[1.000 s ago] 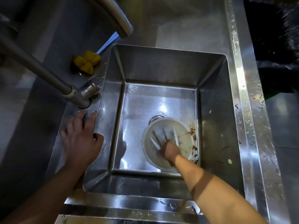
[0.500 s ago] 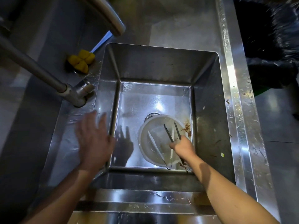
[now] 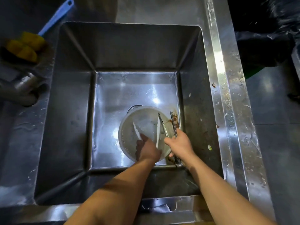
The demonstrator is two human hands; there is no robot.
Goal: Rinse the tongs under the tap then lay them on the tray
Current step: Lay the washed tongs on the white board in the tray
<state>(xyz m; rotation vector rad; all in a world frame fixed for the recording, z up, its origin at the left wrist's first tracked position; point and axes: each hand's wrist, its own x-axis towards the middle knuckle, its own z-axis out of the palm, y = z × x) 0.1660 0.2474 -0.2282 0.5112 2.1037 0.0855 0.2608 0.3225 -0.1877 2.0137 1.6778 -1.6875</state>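
A pair of metal tongs (image 3: 168, 125) is in my right hand (image 3: 180, 145), which grips them near the hinge end. Their tips point away from me over the rim of a white bowl (image 3: 128, 127) on the sink (image 3: 138, 46) floor. White plastic tongs (image 3: 157, 130) lie spread inside that bowl. My left hand (image 3: 147, 151) lies over their near end, one finger along the left arm. Its grip is hidden from me. The tap base (image 3: 24, 88) is blurred at the left. I see no tray.
Brown food residue (image 3: 175, 119) smears the sink floor by the bowl's right side. A yellow sponge (image 3: 24, 47) and a blue-handled brush (image 3: 55, 18) lie on the counter at the left. A black bin bag (image 3: 267, 38) sits beyond the wet right rim.
My left hand left the sink's left edge and went down into the bowl onto the white tongs. My right hand has lifted the metal tongs and shifted them right.
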